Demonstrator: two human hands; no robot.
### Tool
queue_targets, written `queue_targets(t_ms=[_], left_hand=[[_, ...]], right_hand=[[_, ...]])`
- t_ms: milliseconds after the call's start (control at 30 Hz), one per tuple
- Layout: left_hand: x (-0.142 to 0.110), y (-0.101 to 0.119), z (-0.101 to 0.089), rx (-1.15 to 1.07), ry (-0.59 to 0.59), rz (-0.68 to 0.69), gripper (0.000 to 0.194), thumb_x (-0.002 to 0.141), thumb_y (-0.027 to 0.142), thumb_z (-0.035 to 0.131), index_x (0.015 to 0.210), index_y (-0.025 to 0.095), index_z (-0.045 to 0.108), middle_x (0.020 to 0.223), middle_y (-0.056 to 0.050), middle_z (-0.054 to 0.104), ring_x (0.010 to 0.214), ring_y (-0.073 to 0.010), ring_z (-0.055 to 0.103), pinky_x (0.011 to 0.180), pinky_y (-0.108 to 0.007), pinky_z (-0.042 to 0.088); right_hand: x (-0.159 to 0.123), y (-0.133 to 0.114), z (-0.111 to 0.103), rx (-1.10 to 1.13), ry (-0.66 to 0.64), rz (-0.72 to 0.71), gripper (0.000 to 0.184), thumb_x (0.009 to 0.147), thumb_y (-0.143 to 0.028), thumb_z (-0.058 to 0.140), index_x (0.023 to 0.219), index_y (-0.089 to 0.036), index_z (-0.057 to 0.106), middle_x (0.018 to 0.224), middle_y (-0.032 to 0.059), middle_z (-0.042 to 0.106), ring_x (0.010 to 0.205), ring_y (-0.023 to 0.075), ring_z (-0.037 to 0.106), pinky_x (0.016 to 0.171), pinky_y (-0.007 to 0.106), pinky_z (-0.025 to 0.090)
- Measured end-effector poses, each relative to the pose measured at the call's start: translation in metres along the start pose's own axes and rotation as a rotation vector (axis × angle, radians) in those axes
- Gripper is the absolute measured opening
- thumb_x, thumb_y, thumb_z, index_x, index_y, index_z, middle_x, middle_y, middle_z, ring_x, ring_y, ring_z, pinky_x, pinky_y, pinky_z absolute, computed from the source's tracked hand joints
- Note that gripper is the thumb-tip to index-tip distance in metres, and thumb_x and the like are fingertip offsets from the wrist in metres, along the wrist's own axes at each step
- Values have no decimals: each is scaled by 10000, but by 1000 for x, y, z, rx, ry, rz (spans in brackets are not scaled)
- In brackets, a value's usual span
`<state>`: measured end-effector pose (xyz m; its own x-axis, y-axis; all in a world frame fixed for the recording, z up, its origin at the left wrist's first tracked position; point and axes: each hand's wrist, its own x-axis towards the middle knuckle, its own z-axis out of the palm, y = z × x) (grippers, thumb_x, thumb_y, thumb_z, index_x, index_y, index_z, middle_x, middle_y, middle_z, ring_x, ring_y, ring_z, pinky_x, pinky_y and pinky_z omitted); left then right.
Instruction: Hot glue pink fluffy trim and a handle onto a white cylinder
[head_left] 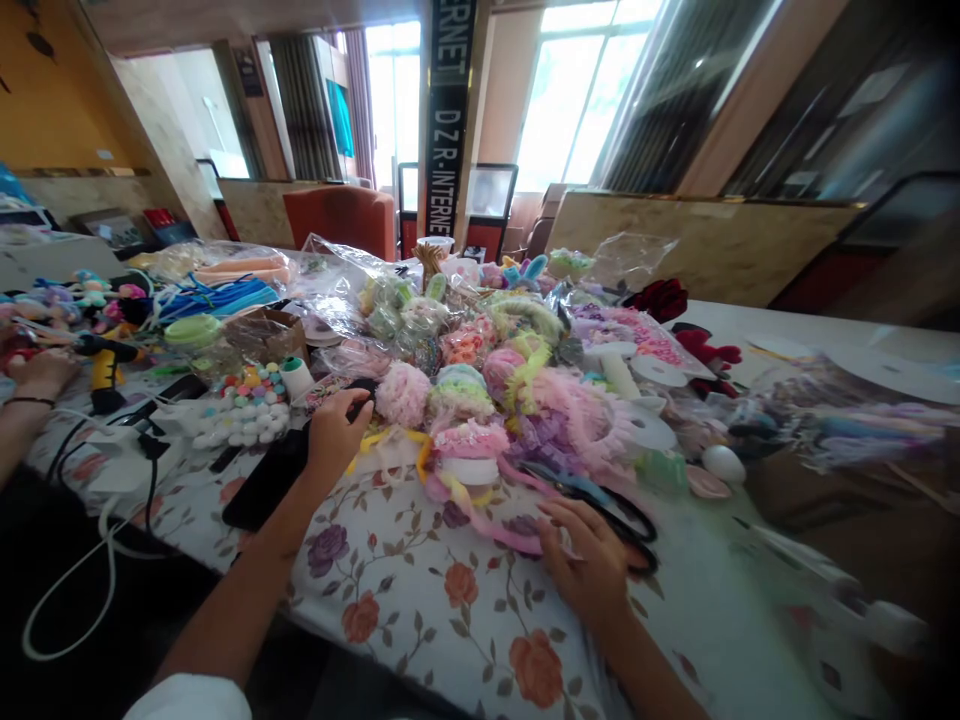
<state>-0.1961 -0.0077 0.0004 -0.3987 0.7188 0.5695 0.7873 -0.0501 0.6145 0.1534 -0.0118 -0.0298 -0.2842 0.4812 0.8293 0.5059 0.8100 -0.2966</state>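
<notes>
My left hand (pixel 339 432) is closed at the pile's near edge, its fingertips against a small dark object (pixel 364 388) whose kind is unclear. A black phone (pixel 266 485) lies under my left forearm. On the right, my right hand (pixel 589 560) has its thumb and fingers around the end of a pink ribbon (pixel 499 528). This ribbon runs left toward a white spool (pixel 469 470). Black-handled scissors (pixel 637 525) lie just beyond my right hand, partly covered by it. A yellow ribbon (pixel 422 455) curls beside fluffy pink yarn (pixel 403 393).
Yarn, trims and plastic bags are heaped across the flowered tablecloth (pixel 405 580). At left are bagged pompoms (pixel 247 410), a yellow-black glue gun (pixel 105 370), a white power strip (pixel 131 455) with cables, and another person's hand (pixel 45 375). A white glue gun (pixel 817 565) lies at right.
</notes>
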Motion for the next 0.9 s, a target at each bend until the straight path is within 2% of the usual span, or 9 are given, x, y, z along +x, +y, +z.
queue_targets(t_ms=[67, 133, 233, 367, 567, 667, 733, 833, 900], left_hand=[[16, -7, 6, 48, -45, 32, 350, 858, 366, 566, 1116, 150, 665, 1123, -141, 705, 1047, -295, 648, 952, -440, 495], [28, -8, 19, 47, -118, 90, 460, 852, 378, 583, 1250, 148, 600, 1259, -159, 650, 1186, -313, 587, 1045, -469, 433], [34, -1, 46, 14, -280, 167, 490, 876, 354, 558, 1301, 109, 552, 1351, -181, 584, 1312, -303, 491, 1132, -453, 337], [22, 8, 71, 36, -364, 193, 433, 873, 362, 585, 1215, 99, 603, 1223, -190, 639, 1169, -303, 582, 1035, -428, 434], [5, 5, 72, 80, -403, 237, 275, 881, 376, 581, 1042, 164, 654, 1082, -137, 663, 1068, -292, 596, 967, -432, 464], [12, 0, 68, 79, -386, 237, 325, 856, 411, 616, 1056, 159, 658, 1102, -140, 658, 1074, -288, 597, 964, -415, 469], [22, -1, 62, 87, -286, 201, 367, 854, 449, 608, 1057, 149, 666, 1147, -160, 638, 1121, -308, 572, 999, -442, 442], [45, 3, 52, 98, -17, 125, 384, 932, 451, 457, 995, 147, 684, 1122, -160, 642, 1131, -306, 564, 1035, -460, 405], [62, 10, 51, 91, -47, 152, 441, 978, 396, 326, 1040, 134, 675, 1083, -156, 670, 1086, -282, 596, 1000, -434, 435]], right_hand=[[0, -16, 7, 63, -35, -100, 199, 847, -100, 585, 986, -218, 664, 828, 73, 721, 731, 206, 700, 659, 337, 594], [2, -33, 17, 149, -127, -193, 246, 840, -66, 564, 1021, -216, 638, 825, 68, 720, 726, 199, 696, 656, 331, 592], [5, -51, 33, 249, -219, -288, 234, 853, -55, 516, 1003, -206, 615, 792, 65, 708, 691, 189, 677, 634, 319, 581], [5, -55, 44, 283, -246, -269, 212, 863, -41, 492, 963, -194, 600, 767, 65, 686, 671, 184, 648, 621, 311, 566], [0, -50, 48, 294, -278, -168, 187, 883, -56, 486, 910, -192, 612, 771, 66, 685, 674, 181, 651, 624, 304, 556], [0, -50, 48, 293, -311, -145, 191, 892, -69, 478, 892, -198, 619, 774, 66, 690, 682, 183, 662, 631, 299, 554], [0, -50, 49, 295, -303, -133, 192, 894, -73, 475, 890, -200, 618, 783, 67, 693, 691, 181, 668, 640, 295, 554], [0, -48, 51, 296, -300, -111, 186, 894, -77, 472, 869, -198, 611, 775, 67, 688, 692, 180, 662, 641, 294, 552], [-1, -46, 53, 296, -308, -95, 183, 894, -82, 469, 847, -194, 606, 764, 69, 679, 681, 182, 653, 626, 295, 546]])
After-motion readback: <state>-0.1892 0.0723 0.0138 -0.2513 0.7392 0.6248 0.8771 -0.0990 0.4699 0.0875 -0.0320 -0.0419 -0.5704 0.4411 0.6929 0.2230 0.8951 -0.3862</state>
